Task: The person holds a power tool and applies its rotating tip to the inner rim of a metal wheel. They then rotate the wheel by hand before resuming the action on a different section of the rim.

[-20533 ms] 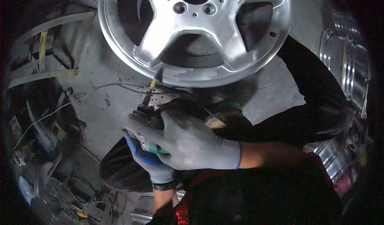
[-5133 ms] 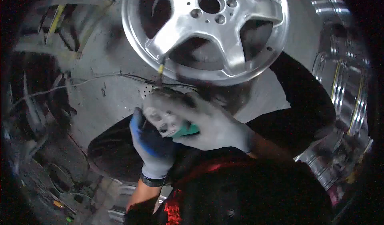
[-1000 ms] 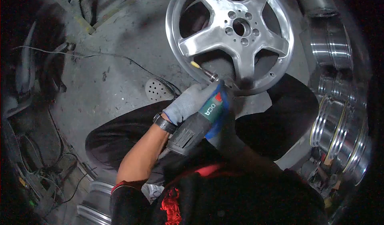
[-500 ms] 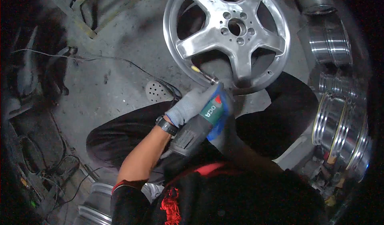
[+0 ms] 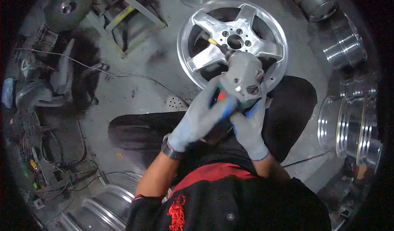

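A silver five-spoke alloy wheel (image 5: 269,34) lies on the concrete floor just beyond my knees. I hold a grey and green hand grinder (image 5: 243,81) raised above it in both gloved hands. My left hand (image 5: 199,118) wraps the tool's body from the left. My right hand (image 5: 249,128) grips it from below on the right. The tool's thin shaft with a yellow tip (image 5: 213,42) points up-left over a spoke near the hub; whether it touches the metal cannot be told.
More bare rims (image 5: 349,124) are stacked at the right, others lie at the bottom left (image 5: 100,208) and top right (image 5: 314,1). A perforated floor drain (image 5: 176,103) sits by my left knee. Cables (image 5: 82,62) and dark clutter fill the left side.
The grinder has lifted from the wheel's near rim and swung upright, its tip now over a spoke near the hub. The view has pulled back, so the wheel looks smaller.
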Demonstrator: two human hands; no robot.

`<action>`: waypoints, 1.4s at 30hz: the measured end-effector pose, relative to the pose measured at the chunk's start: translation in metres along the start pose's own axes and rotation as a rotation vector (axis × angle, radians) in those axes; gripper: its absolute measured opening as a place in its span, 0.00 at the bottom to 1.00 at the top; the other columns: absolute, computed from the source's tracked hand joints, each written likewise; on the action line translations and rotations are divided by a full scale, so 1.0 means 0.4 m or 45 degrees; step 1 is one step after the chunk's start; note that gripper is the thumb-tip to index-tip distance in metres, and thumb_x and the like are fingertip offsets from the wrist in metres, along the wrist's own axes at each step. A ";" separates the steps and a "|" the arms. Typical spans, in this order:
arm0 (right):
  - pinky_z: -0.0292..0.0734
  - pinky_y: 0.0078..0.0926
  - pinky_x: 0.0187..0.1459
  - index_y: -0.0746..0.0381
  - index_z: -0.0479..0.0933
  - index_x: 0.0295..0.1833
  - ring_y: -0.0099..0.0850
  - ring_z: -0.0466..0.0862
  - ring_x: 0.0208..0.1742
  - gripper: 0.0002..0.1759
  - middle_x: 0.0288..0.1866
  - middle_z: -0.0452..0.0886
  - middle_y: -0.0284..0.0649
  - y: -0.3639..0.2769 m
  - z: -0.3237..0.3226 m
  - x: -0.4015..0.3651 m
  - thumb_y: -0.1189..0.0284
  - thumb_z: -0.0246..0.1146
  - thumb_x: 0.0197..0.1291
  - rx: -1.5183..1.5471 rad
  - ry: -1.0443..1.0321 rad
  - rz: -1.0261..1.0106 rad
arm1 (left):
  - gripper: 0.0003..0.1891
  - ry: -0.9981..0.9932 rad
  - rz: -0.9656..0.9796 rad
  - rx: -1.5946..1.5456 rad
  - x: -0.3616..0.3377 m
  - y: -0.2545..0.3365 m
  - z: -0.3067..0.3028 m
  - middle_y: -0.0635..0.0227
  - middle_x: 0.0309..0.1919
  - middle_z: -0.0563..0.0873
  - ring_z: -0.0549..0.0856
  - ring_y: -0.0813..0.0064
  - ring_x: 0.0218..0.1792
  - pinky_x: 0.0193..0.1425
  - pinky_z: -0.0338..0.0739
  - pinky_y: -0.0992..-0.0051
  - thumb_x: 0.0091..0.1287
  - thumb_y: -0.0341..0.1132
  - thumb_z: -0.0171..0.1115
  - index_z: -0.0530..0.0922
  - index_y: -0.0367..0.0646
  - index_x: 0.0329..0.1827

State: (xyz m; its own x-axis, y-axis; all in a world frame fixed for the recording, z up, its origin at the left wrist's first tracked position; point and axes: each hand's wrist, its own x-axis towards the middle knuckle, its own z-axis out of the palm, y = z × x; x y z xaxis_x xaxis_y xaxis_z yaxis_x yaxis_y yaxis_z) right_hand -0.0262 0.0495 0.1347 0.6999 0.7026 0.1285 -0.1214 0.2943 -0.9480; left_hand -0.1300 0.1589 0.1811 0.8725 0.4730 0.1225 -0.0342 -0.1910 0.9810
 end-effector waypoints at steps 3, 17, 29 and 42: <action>0.73 0.35 0.67 0.65 0.48 0.80 0.37 0.73 0.69 0.57 0.69 0.69 0.47 -0.031 -0.017 -0.024 0.77 0.75 0.49 -0.403 -0.192 -0.393 | 0.34 0.047 -0.233 -0.033 -0.064 0.073 0.042 0.57 0.61 0.79 0.79 0.69 0.60 0.68 0.71 0.67 0.64 0.38 0.71 0.66 0.36 0.70; 0.75 0.50 0.59 0.43 0.54 0.83 0.56 0.75 0.61 0.57 0.65 0.65 0.55 -0.054 0.052 -0.132 0.72 0.70 0.45 -1.065 -0.831 -0.364 | 0.30 0.792 -0.425 -0.303 -0.305 -0.089 0.063 0.63 0.55 0.80 0.80 0.73 0.54 0.60 0.76 0.68 0.75 0.52 0.55 0.70 0.34 0.67; 0.84 0.41 0.39 0.54 0.56 0.81 0.46 0.87 0.38 0.57 0.44 0.80 0.51 0.076 0.095 -0.066 0.51 0.74 0.48 -1.488 -0.871 -0.089 | 0.42 0.930 -0.658 -1.131 -0.284 -0.216 -0.074 0.62 0.69 0.74 0.74 0.63 0.70 0.73 0.68 0.57 0.72 0.69 0.47 0.64 0.44 0.77; 0.80 0.37 0.39 0.67 0.65 0.75 0.46 0.82 0.38 0.51 0.46 0.78 0.58 0.120 0.086 0.015 0.55 0.76 0.47 -1.448 -0.888 0.043 | 0.31 0.666 -0.585 -1.613 -0.206 -0.376 -0.111 0.60 0.61 0.80 0.79 0.69 0.63 0.71 0.72 0.64 0.82 0.57 0.39 0.69 0.40 0.71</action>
State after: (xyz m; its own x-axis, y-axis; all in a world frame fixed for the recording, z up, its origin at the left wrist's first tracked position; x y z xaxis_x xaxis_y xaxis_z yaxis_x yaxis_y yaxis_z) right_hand -0.0520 0.0900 0.1000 0.1627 0.9814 -0.1019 0.7582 -0.1904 -0.6236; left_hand -0.2182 0.1868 0.0301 0.6593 0.5896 -0.4665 -0.4484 0.8064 0.3855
